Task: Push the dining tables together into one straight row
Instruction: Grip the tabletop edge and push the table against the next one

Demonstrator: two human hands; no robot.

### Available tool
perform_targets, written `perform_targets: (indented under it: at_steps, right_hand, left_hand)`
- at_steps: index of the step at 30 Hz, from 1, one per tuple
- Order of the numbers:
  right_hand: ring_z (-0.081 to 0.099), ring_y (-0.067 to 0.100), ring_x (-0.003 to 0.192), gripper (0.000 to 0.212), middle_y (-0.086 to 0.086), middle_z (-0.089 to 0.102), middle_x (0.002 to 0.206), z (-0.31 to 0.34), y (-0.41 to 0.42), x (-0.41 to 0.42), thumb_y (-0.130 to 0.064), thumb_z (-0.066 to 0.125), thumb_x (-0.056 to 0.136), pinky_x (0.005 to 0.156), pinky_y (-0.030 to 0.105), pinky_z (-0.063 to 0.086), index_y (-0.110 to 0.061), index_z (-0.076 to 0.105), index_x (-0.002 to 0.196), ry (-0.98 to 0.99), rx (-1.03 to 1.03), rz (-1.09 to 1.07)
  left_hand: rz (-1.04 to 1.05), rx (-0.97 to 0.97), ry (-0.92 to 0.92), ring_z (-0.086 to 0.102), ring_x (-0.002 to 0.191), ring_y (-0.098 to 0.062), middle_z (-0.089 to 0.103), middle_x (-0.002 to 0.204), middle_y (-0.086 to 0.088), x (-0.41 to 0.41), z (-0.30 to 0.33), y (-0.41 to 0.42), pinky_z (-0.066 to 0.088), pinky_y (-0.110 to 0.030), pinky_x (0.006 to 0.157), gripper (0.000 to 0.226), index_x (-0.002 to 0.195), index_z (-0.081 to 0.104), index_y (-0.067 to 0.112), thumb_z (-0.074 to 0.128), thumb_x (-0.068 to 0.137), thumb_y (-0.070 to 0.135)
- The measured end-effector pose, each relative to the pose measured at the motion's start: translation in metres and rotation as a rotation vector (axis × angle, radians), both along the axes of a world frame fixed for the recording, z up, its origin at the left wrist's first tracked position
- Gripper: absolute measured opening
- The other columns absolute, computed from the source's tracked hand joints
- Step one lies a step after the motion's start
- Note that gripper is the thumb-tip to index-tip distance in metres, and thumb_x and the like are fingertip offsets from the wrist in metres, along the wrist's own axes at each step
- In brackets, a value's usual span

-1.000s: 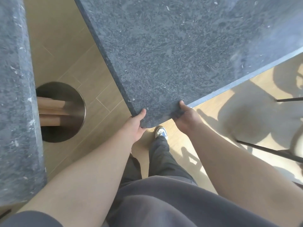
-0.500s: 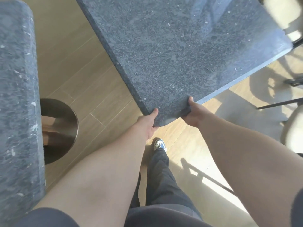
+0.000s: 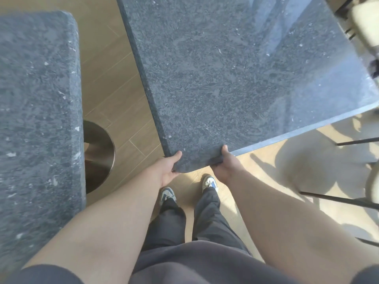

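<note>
Both hands are on the near corner of the big dark stone counter (image 3: 235, 78). The left hand (image 3: 169, 168) grasps the corner's left side with its thumb on top and the fingers tucked under the slab. The right hand (image 3: 224, 163) grasps the corner's right edge the same way, thumb on top and the rest hidden underneath. The two hands are close together with just the rounded tip of the corner between them.

That counter sits skewed, running up and away from the hands toward the right. Off to the left of the left hand there's a second counter (image 3: 39, 109) of the same speckled stone, and the two are well apart, with a wedge of wood floor (image 3: 114, 83) showing between them. A round metal base (image 3: 98, 154) pokes out from under the second one, left of the left hand.

Below the hands you can see two sneakers (image 3: 209, 182) and dark trousers (image 3: 205, 222). Right of the right hand there are thin black chair legs (image 3: 340, 199) and their shadows on the floor.
</note>
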State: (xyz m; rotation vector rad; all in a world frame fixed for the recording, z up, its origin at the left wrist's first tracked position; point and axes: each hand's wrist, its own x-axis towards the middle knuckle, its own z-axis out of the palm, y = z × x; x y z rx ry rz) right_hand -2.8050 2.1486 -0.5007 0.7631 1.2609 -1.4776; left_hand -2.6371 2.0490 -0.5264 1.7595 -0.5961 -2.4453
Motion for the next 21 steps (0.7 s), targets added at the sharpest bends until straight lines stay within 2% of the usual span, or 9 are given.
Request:
perform_targets:
  at_steps: [2,5,9,12,14,15,17,19,21]
  right_hand:
    - [0.063,0.029,0.117,0.039,0.015,0.063,0.133,-0.002,0.0,0.009,-0.029,0.053,0.102,0.103,0.044,0.049,-0.002,0.054,0.131,-0.044,-0.007,-0.009]
    - [0.062,0.03,0.118,0.041,0.017,0.062,0.134,-0.007,0.002,0.009,-0.029,0.053,0.102,0.105,0.044,0.047,-0.001,0.053,0.132,-0.085,-0.034,0.008]
    - [0.057,0.033,0.127,0.048,0.018,0.06,0.137,-0.015,0.009,-0.002,-0.03,0.053,0.102,0.112,0.045,0.041,0.0,0.049,0.139,-0.118,-0.055,0.104]
    - [0.056,0.03,0.128,0.046,0.016,0.06,0.137,-0.017,0.016,-0.01,-0.03,0.054,0.101,0.113,0.042,0.04,-0.002,0.051,0.138,-0.167,-0.061,0.197]
    - [0.058,0.029,0.126,0.04,0.014,0.064,0.131,-0.016,0.021,-0.022,-0.023,0.058,0.1,0.114,0.042,0.038,-0.003,0.055,0.134,-0.19,-0.044,0.256]
    - [0.059,0.029,0.123,0.035,0.014,0.066,0.125,-0.015,0.022,-0.03,-0.017,0.059,0.099,0.113,0.041,0.039,-0.003,0.056,0.131,-0.199,-0.033,0.263]
    - [0.059,0.031,0.117,0.025,0.015,0.066,0.115,-0.014,0.025,-0.048,-0.008,0.056,0.097,0.111,0.042,0.041,-0.003,0.058,0.122,-0.229,-0.038,0.207]
    - [0.062,0.031,0.11,0.016,0.014,0.068,0.109,-0.012,0.03,-0.066,-0.009,0.053,0.098,0.106,0.044,0.044,-0.004,0.061,0.111,-0.229,-0.055,0.119]
    - [0.071,0.026,0.091,0.013,0.011,0.075,0.09,-0.01,0.036,-0.085,-0.013,0.055,0.097,0.089,0.042,0.052,-0.007,0.064,0.103,-0.181,-0.071,0.039]
  left_hand:
    - [0.005,0.009,-0.007,0.066,0.114,-0.024,0.066,0.129,-0.008,0.011,0.001,-0.004,0.06,-0.037,0.084,0.03,0.123,0.058,0.009,0.066,0.096,0.019]
    - [0.024,0.004,-0.029,0.063,0.119,-0.028,0.065,0.132,-0.012,0.017,0.001,-0.007,0.052,-0.044,0.103,0.041,0.132,0.054,0.004,0.067,0.096,0.017]
    - [0.128,-0.019,-0.069,0.063,0.12,-0.029,0.066,0.132,-0.012,0.013,0.003,0.001,0.044,-0.048,0.111,0.044,0.133,0.054,0.006,0.069,0.094,0.018]
    - [0.335,0.044,-0.124,0.063,0.12,-0.021,0.068,0.128,-0.003,0.009,0.002,0.018,0.042,-0.039,0.112,0.04,0.133,0.058,0.013,0.066,0.097,0.027]
    - [0.451,0.053,-0.172,0.061,0.122,-0.016,0.068,0.125,0.001,-0.001,0.005,0.035,0.042,-0.033,0.11,0.035,0.129,0.06,0.017,0.062,0.099,0.034]
    - [0.496,0.048,-0.154,0.059,0.122,-0.015,0.068,0.122,0.0,-0.008,0.007,0.047,0.042,-0.035,0.111,0.032,0.122,0.061,0.016,0.063,0.098,0.037]
    - [0.697,0.176,-0.042,0.054,0.129,-0.02,0.066,0.116,-0.004,-0.026,0.006,0.071,0.039,-0.042,0.115,0.035,0.111,0.059,0.012,0.066,0.094,0.042]
    - [0.788,0.274,0.083,0.046,0.138,-0.028,0.06,0.12,-0.012,-0.05,0.007,0.088,0.036,-0.046,0.117,0.042,0.113,0.055,0.008,0.069,0.09,0.04]
    - [0.801,0.294,0.157,0.048,0.136,-0.032,0.063,0.122,-0.015,-0.073,0.01,0.093,0.039,-0.049,0.114,0.051,0.121,0.055,0.006,0.073,0.084,0.036]
